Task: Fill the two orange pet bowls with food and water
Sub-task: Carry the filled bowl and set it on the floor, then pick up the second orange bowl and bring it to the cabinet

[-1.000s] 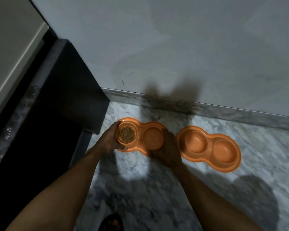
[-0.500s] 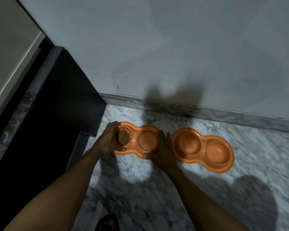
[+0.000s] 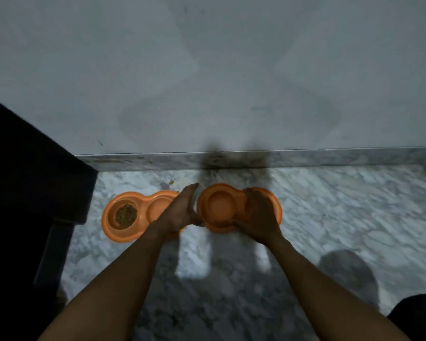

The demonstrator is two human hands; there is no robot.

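Two orange double pet bowls lie side by side on the marble floor near the wall. The left bowl (image 3: 143, 200) has brown kibble (image 3: 126, 215) in its left compartment, and its right compartment looks bare. No hand touches it. The right bowl (image 3: 219, 207) shows an empty left compartment. My left hand (image 3: 182, 211) presses flat against that bowl's left end, with the thumb under the front rim. My right hand (image 3: 258, 215) grips over the right compartment and hides it. Whether the bowl rests on the floor or is lifted is unclear.
A dark cabinet (image 3: 30, 183) stands at the left, close to the bowl with the kibble. The grey wall (image 3: 207, 70) and its marble skirting (image 3: 317, 157) run behind the bowls. A few crumbs (image 3: 171, 182) lie by the skirting. A dark shape (image 3: 418, 313) sits at the bottom right.
Both hands let go of the bowl with kibble, which now lies on the floor, and moved right onto the second bowl. The view has swung to the right.
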